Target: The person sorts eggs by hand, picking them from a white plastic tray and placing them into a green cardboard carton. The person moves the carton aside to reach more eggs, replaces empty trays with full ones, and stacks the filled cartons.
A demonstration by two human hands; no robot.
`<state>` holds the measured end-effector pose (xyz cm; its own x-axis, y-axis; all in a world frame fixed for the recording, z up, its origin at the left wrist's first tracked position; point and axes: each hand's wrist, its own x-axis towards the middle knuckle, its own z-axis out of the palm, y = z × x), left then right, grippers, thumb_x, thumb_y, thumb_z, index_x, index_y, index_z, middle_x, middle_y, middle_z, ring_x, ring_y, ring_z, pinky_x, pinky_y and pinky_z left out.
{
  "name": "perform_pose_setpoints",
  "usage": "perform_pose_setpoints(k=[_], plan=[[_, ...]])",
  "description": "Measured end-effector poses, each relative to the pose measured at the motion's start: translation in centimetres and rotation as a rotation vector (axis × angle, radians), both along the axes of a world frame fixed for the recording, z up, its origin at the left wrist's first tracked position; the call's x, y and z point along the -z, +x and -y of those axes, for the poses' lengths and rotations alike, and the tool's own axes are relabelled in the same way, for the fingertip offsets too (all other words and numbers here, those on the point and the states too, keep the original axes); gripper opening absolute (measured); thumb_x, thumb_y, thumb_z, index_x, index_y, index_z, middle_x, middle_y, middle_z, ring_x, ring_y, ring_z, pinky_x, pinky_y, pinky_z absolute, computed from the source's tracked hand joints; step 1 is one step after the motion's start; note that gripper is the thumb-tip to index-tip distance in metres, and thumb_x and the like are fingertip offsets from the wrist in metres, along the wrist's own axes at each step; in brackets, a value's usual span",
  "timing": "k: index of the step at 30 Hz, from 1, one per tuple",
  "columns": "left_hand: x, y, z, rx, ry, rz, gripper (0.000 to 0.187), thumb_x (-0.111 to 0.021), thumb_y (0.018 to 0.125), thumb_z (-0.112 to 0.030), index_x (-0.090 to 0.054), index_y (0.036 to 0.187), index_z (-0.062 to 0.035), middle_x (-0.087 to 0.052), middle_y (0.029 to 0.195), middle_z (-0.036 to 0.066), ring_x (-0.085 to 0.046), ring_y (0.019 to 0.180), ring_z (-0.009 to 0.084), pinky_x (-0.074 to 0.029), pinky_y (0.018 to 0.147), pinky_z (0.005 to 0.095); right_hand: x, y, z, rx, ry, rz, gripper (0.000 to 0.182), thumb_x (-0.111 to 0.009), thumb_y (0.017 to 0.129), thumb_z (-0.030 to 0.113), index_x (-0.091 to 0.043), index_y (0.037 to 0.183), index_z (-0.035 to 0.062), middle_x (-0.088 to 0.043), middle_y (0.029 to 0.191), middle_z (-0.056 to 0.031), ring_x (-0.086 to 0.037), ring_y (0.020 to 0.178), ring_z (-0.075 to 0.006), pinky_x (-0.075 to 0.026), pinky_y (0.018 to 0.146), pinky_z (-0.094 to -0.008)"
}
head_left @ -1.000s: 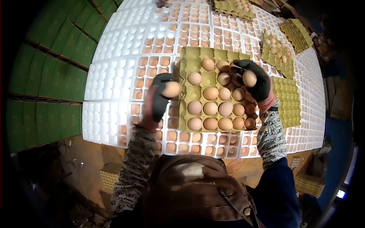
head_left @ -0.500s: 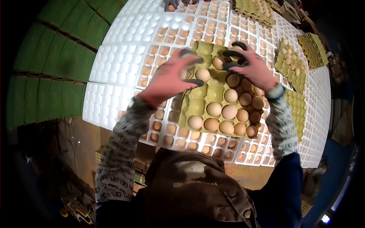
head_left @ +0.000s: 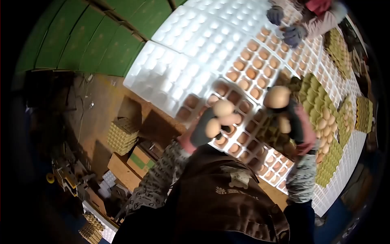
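Observation:
My left hand point(head_left: 199, 132), in a pink glove with dark fingers, is closed around several brown eggs point(head_left: 223, 107). It hovers over the near part of a white foam tray point(head_left: 170, 65), whose cups hold eggs further right. In my right hand point(head_left: 300, 128), gloved the same way and blurred, are eggs too, a large one point(head_left: 277, 96) at the fingertips and another lower down. Beside that hand lies a yellow-green pulp egg tray point(head_left: 315, 95), its right part carrying eggs point(head_left: 324, 130). The fingers under the eggs are partly hidden.
Across the table, a co-worker's gloved hands point(head_left: 293, 34) are over the foam trays. Green crates point(head_left: 85, 36) stand at the upper left. Stacked pulp trays point(head_left: 122, 136) and cardboard boxes point(head_left: 126, 171) sit below the table's left edge. Another pulp tray stack point(head_left: 363, 114) is at the right.
My hands have moved from above the pulp tray to the foam trays, now with eggs in both. The view has turned left, and the pulp tray appears further right.

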<state>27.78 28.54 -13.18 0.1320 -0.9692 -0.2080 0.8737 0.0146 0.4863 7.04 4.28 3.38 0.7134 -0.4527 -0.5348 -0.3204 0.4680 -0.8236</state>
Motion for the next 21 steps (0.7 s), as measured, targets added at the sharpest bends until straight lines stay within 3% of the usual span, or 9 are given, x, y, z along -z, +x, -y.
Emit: perform_pose_setpoints(k=[3, 5, 6, 7, 10, 13, 16, 20, 21], plan=[[-2.5, 5.9, -4.1, -0.099, 0.263, 0.305, 0.048, -0.058, 0.097, -0.027, -0.046, 0.135, -0.0004, -0.056, 0.130, 0.010, -0.059, 0.112, 0.0194, -0.052, 0.086, 0.0322, 4.7, 10.9, -6.5, 0.000, -0.086, -0.228, 0.047, -0.067, 0.088, 0.029, -0.056, 0.129, 0.0081, -0.063, 0.115, -0.0130, -0.066, 0.088, -0.0194, -0.053, 0.068, -0.0287], [-3.2, 10.2, -6.1, -0.136, 0.534, 0.605, 0.046, -0.063, 0.092, -0.026, -0.055, 0.127, 0.0012, -0.053, 0.133, 0.012, -0.057, 0.116, 0.0212, -0.051, 0.088, 0.0341, 11.2, 15.8, -7.9, -0.300, -1.029, -0.068, 0.050, -0.074, 0.080, 0.022, -0.059, 0.128, 0.0170, -0.053, 0.129, -0.0128, -0.061, 0.102, -0.0268, -0.053, 0.082, -0.0367], [-2.9, 11.4, -5.9, -0.178, 0.555, 1.146, 0.046, -0.067, 0.087, -0.025, -0.057, 0.126, -0.0025, -0.052, 0.132, 0.013, -0.058, 0.115, 0.0240, -0.051, 0.088, 0.0349, 11.4, 17.8, -8.1, -0.484, -1.155, -0.186, 0.052, -0.075, 0.078, 0.022, -0.059, 0.127, 0.0189, -0.047, 0.136, -0.0119, -0.057, 0.107, -0.0300, -0.050, 0.087, -0.0398], [-2.9, 12.3, -5.7, -0.208, 0.551, 1.687, 0.048, -0.072, 0.082, -0.025, -0.059, 0.125, -0.0062, -0.052, 0.132, 0.015, -0.058, 0.114, 0.0268, -0.051, 0.089, 0.0357, 11.7, 19.3, -8.4, -0.673, -1.268, -0.309, 0.054, -0.076, 0.075, 0.022, -0.060, 0.127, 0.0209, -0.041, 0.142, -0.0110, -0.053, 0.113, -0.0332, -0.048, 0.093, -0.0428], [-3.2, 14.5, -3.6, 0.113, 0.601, 2.034, 0.048, -0.075, 0.078, -0.023, -0.061, 0.123, -0.0128, -0.049, 0.131, 0.016, -0.058, 0.113, 0.0318, -0.051, 0.091, 0.0377, 13.9, 20.5, -8.4, -0.743, -1.241, -0.474, 0.057, -0.076, 0.076, 0.030, -0.058, 0.129, 0.0211, -0.039, 0.145, -0.0101, -0.053, 0.114, -0.0358, -0.048, 0.094, -0.0425], [-3.5, 14.9, -0.6, 0.081, 0.475, 1.774, 0.048, -0.071, 0.082, -0.026, -0.058, 0.126, -0.0134, -0.047, 0.137, 0.014, -0.059, 0.112, 0.0316, -0.048, 0.095, 0.0397, 14.9, 20.6, -6.3, -0.476, -1.041, -0.271, 0.052, -0.070, 0.081, 0.033, -0.059, 0.130, 0.0167, -0.052, 0.134, -0.0127, -0.061, 0.103, -0.0287, -0.052, 0.088, -0.0393], [-2.9, 15.1, 2.0, 0.326, 0.444, 1.750, 0.052, -0.067, 0.086, -0.029, -0.054, 0.133, -0.0114, -0.045, 0.143, 0.014, -0.060, 0.115, 0.0298, -0.048, 0.096, 0.0360, 14.0, 21.8, -4.0, 0.191, -0.242, -0.100, 0.035, -0.059, 0.092, 0.026, -0.066, 0.118, 0.0046, -0.066, 0.099, -0.0063, -0.063, 0.081, -0.0148, -0.053, 0.070, -0.0267], [-1.3, 17.1, 3.2, -0.263, 0.435, 1.391, 0.043, -0.062, 0.087, -0.013, -0.055, 0.129, -0.0032, -0.065, 0.114, 0.017, -0.061, 0.108, 0.0337, -0.046, 0.095, 0.0410, 17.4, 24.0, -5.2, 0.241, -0.419, -0.082, 0.034, -0.062, 0.086, 0.018, -0.064, 0.117, 0.0048, -0.063, 0.108, -0.0125, -0.062, 0.097, -0.0233, -0.053, 0.085, -0.0339], [-1.0, 17.7, 3.6, -0.398, 0.382, 1.399, 0.040, -0.055, 0.090, -0.006, -0.053, 0.129, -0.0002, -0.062, 0.119, 0.019, -0.059, 0.111, 0.0340, -0.043, 0.098, 0.0400, 18.2, 25.3, -8.2, 0.277, -0.796, -0.065, 0.036, -0.065, 0.080, 0.018, -0.063, 0.113, 0.0044, -0.060, 0.113, -0.0188, -0.059, 0.106, -0.0309, -0.049, 0.093, -0.0388]])
